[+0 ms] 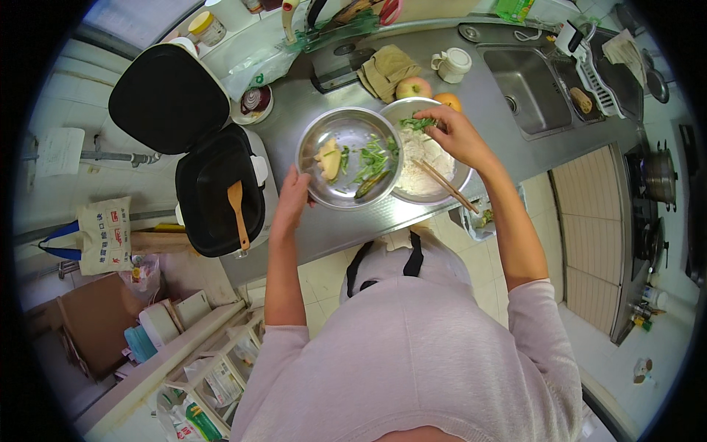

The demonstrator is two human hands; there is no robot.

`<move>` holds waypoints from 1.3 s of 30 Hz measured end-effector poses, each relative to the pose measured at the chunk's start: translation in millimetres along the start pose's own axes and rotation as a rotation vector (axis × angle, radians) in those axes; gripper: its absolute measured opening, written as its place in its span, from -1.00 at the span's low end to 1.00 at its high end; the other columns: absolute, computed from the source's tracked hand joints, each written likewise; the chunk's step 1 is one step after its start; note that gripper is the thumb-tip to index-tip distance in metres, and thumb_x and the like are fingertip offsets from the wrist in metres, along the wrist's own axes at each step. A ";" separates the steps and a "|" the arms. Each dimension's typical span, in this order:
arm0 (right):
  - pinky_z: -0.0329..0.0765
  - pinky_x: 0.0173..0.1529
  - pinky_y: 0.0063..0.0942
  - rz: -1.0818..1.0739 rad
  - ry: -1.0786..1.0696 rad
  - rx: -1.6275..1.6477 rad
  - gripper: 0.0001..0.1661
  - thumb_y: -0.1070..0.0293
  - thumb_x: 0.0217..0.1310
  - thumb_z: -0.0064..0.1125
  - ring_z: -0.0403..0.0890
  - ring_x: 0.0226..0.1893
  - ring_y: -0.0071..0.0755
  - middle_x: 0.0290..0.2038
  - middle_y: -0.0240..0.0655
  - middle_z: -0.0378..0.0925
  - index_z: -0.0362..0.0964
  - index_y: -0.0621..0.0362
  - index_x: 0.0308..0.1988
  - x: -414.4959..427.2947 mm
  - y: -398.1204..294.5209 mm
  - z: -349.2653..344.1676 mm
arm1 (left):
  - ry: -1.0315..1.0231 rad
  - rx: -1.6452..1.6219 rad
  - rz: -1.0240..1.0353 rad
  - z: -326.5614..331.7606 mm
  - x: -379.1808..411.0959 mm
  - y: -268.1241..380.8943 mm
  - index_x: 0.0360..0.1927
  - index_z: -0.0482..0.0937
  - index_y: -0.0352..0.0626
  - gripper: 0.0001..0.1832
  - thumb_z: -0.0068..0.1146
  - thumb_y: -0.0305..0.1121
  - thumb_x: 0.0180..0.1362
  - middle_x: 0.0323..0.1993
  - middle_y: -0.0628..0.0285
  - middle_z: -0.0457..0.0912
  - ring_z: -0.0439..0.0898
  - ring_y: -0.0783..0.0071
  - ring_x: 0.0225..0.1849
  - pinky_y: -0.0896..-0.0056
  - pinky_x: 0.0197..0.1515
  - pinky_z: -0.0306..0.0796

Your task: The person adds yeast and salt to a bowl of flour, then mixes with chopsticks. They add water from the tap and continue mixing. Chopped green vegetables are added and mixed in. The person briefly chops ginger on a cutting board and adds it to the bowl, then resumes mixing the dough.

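My left hand (294, 193) grips the left rim of a stainless steel bowl (345, 121). Inside it lie a piece of ginger (330, 160), chopped greens (371, 160) and a dark green pepper-like piece (371, 185). This bowl overlaps the left edge of a second metal bowl (464, 179), which holds white flour (422, 166). Above the flour, my right hand (450, 132) pinches a bunch of chopped greens (415, 122) between its fingertips. A pair of wooden chopsticks (446, 185) rests in the flour and sticks out over the near rim.
An open-lidded black cooker (215, 166) with a wooden spatula (237, 212) stands at left. Behind the bowls are an apple (413, 87), an orange (448, 100), a folded cloth (386, 72) and a lidded white mug (453, 63). A sink (527, 91) is at right; a bin (479, 221) stands below the counter.
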State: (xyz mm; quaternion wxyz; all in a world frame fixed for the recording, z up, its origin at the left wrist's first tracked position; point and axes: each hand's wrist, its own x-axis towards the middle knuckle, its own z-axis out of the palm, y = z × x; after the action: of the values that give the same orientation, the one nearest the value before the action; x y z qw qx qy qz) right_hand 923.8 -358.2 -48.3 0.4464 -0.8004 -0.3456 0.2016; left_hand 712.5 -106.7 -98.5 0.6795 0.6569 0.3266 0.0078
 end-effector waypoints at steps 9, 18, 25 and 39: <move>0.39 -0.31 -0.45 0.007 0.172 -0.103 -0.78 0.28 0.01 0.23 0.43 -0.38 -0.33 -0.38 -0.26 0.38 0.55 0.14 -0.30 -1.6 10.0 -7.4 | -0.031 -0.007 0.047 3.6 0.4 11.5 -0.24 0.28 -0.21 -0.84 -0.25 -0.40 0.13 -0.60 0.28 0.38 0.34 0.58 -0.72 0.56 -0.71 0.26; 0.46 -0.26 -0.21 -0.108 -0.082 -0.500 -0.32 0.04 -0.19 0.34 0.50 -0.26 -0.05 -0.17 -0.18 0.31 0.32 0.12 -0.07 -3.8 -50.4 52.8 | -0.095 0.037 0.081 39.8 0.2 28.6 -0.27 0.25 -0.24 -0.85 -0.26 -0.40 0.13 -0.62 0.27 0.36 0.32 0.56 -0.73 0.54 -0.70 0.25; 0.43 -0.21 -0.25 -0.161 -0.019 -0.356 -0.38 0.24 -0.22 0.37 0.47 -0.22 -0.03 -0.23 -0.18 0.32 0.28 0.11 -0.10 -0.6 -35.9 73.4 | -0.101 0.014 0.103 56.1 -0.5 34.1 -0.28 0.25 -0.25 -0.86 -0.26 -0.42 0.11 -0.58 0.24 0.37 0.31 0.56 -0.72 0.54 -0.70 0.25; 0.45 -0.34 -0.20 -0.260 0.010 -0.583 -0.89 0.45 -0.07 0.11 0.51 -0.44 -0.01 -0.45 -0.17 0.44 0.34 0.20 -0.45 10.2 -6.3 61.0 | -0.115 -0.007 0.057 57.9 8.4 23.8 -0.23 0.27 -0.24 -0.81 -0.28 -0.42 0.09 -0.51 0.24 0.39 0.35 0.57 -0.66 0.54 -0.69 0.27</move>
State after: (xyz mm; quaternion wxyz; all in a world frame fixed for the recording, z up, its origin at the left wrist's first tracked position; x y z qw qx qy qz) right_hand 889.9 -313.3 -74.8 0.2219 -0.8447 -0.4861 0.0314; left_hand 755.4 -151.1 -85.2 0.6990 0.6629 0.2680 -0.0093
